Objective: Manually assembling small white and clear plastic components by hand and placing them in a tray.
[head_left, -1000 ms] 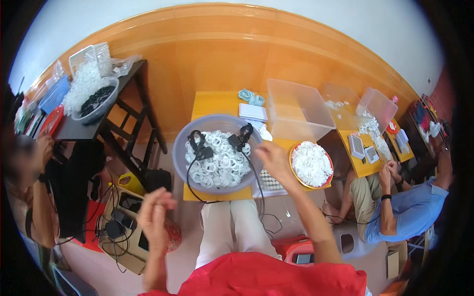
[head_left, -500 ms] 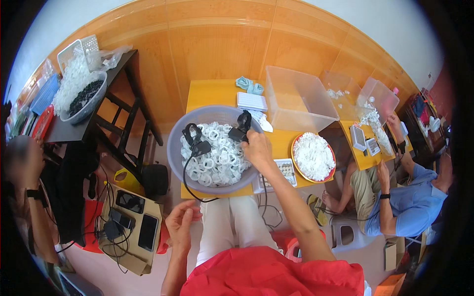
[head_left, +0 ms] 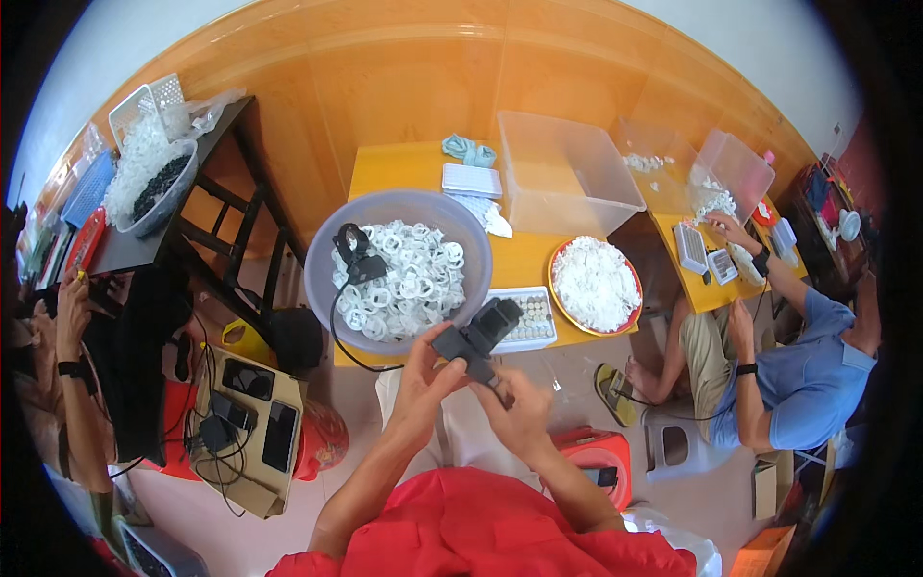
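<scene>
Since half a second ago, one strapped black device point(head_left: 473, 344) has left the heap of white rings point(head_left: 423, 288) and come to the near side of the grey basin point(head_left: 473, 245), while the left hand point(head_left: 423, 392) has swung inward to meet the right hand point(head_left: 516, 409) on it. Both work together: the left pinches the boxy body between thumb and fingers, and the right closes on its lower end, some fingertips hidden. It hangs tilted in front of the basin's rim; whether it touches the rim I cannot tell. On the rings at the left sits a second device point(head_left: 358, 258), its black cable point(head_left: 334, 322) looping over the rim toward the left forearm. That cable looks the likeliest trouble: a wrist catching it could drag the second device off the heap and scatter rings. A slack pinch could drop the held device to the floor, and a careless swing rightward could knock the white tray of round pieces point(head_left: 524, 327) on the yellow table point(head_left: 394, 168).
</scene>
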### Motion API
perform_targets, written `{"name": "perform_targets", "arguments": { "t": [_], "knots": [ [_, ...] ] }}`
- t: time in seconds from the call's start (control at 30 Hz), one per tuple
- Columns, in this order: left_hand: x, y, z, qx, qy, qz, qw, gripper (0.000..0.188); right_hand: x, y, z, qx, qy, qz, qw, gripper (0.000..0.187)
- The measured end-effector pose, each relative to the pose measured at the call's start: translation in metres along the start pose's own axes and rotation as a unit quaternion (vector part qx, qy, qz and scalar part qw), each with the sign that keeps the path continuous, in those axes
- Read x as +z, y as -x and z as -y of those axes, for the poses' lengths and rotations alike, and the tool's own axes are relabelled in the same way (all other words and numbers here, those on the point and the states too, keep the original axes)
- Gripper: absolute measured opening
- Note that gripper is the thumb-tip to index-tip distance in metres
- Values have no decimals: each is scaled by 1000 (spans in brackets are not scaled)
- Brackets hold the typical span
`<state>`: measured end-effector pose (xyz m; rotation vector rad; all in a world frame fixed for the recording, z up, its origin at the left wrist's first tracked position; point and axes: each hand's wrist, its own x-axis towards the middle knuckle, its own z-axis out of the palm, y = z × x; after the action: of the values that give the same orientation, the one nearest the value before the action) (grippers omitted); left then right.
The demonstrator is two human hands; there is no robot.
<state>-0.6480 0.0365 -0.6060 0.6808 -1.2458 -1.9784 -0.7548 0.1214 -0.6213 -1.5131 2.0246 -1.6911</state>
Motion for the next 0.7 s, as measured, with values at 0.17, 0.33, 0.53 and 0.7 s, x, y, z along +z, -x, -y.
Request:
{"name": "perform_targets", "arguments": {
  "t": [0.17,0.33,0.53,0.7],
  "knots": [
    [11,-1,20,-66,40,-48,996,44,-18,18,-18,21,-70,52,996,26],
    [22,-1,25,-78,35,-41,995,42,-35,4,-26,205,-310,-28,928,29],
    [35,0,30,-39,-21,-11,999,47,-38,-3,-41,189,-313,20,931,30],
    [36,3,27,0,-63,-6,998,47,-33,0,-40,204,-364,18,909,27]
  ]
}}
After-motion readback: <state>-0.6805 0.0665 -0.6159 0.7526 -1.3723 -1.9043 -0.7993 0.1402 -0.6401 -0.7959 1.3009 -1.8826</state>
